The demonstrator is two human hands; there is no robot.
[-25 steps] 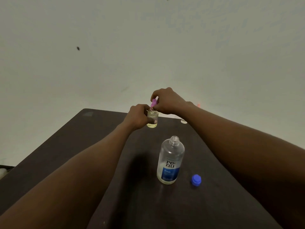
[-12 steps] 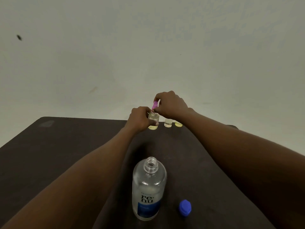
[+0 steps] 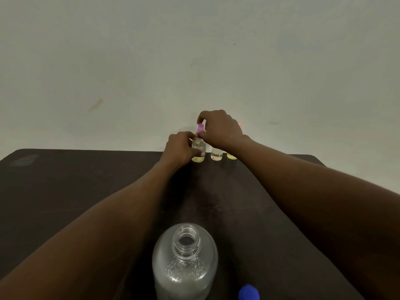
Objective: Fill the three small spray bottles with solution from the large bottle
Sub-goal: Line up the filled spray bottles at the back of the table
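Both hands were working on one small spray bottle at the far edge of the counter, at 12 o'clock from the large bottle. The left hand was wrapped round its clear body with the thumb across the front, most likely to stop it turning or tipping. The right hand pinched the pink spray top from above at the bottle's neck. Whether the top was being screwed on or off could not be told. The liquid visible inside suggested a filled bottle being closed.

A second small bottle stood just beside it at 3 o'clock, and a third small bottle stood farther along the same line, half hidden by the right forearm. Both appeared to hold liquid, though the right wrist covered their tops. Lined up along the back edge, they were probably out of the way of the arms.

The large bottle stood upright and uncapped at 6 o'clock in the view, between the forearms, with droplets clinging inside its shoulder. Its blue cap lay on the counter at the bottle's 4 o'clock, presumably left off and within reach for another pour or for recapping.
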